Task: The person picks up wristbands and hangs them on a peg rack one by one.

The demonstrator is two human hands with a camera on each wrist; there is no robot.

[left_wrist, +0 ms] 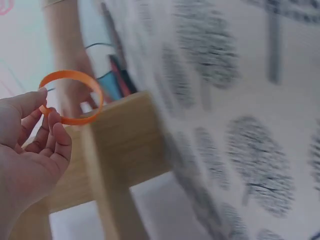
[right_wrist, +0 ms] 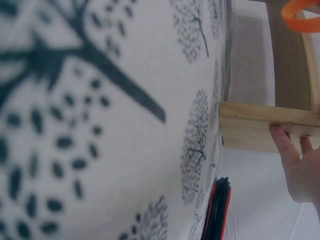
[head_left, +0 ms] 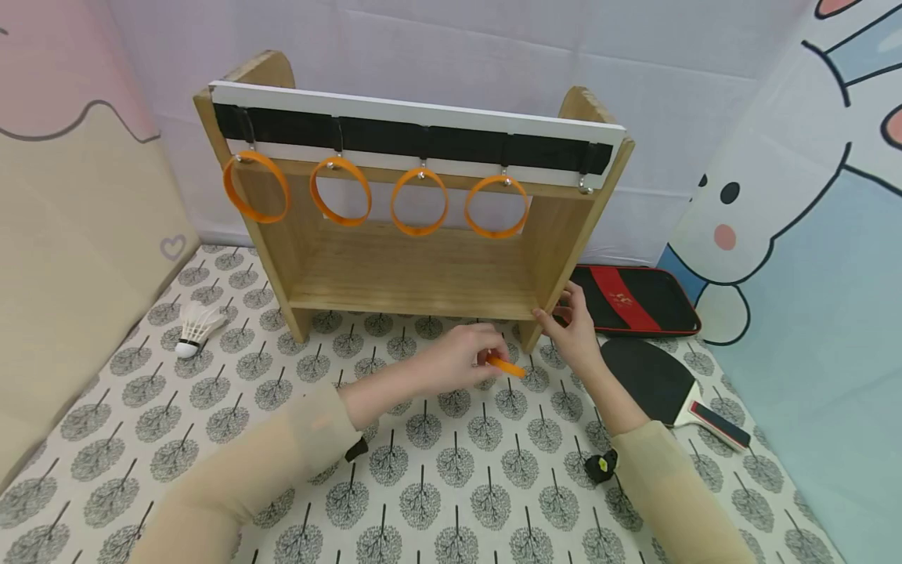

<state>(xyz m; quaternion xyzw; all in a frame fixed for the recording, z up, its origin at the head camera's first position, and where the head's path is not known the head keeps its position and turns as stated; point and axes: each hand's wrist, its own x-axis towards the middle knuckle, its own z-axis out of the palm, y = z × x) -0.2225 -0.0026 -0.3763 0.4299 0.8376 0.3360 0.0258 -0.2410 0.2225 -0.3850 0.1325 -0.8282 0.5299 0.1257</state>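
Observation:
My left hand (head_left: pixel 468 356) pinches an orange ring (left_wrist: pixel 75 121) between thumb and fingers, in front of the wooden rack's lower opening. With my right hand (head_left: pixel 569 325) I touch the rack's right side panel (head_left: pixel 574 227) near its foot; in the right wrist view the fingers (right_wrist: pixel 285 145) rest against the wood. Along the rack's top bar (head_left: pixel 423 110), several orange rings hang from small hooks, among them one at the far left (head_left: pixel 257 215) and one right of the middle (head_left: pixel 496 234). The rightmost hook (head_left: pixel 585 186) carries no ring.
A shuttlecock (head_left: pixel 197 329) lies on the patterned cloth at the left. To the right are a black and red case (head_left: pixel 669 301) and a table tennis paddle (head_left: pixel 644 380). A fabric backdrop (head_left: pixel 451 47) stands behind the rack.

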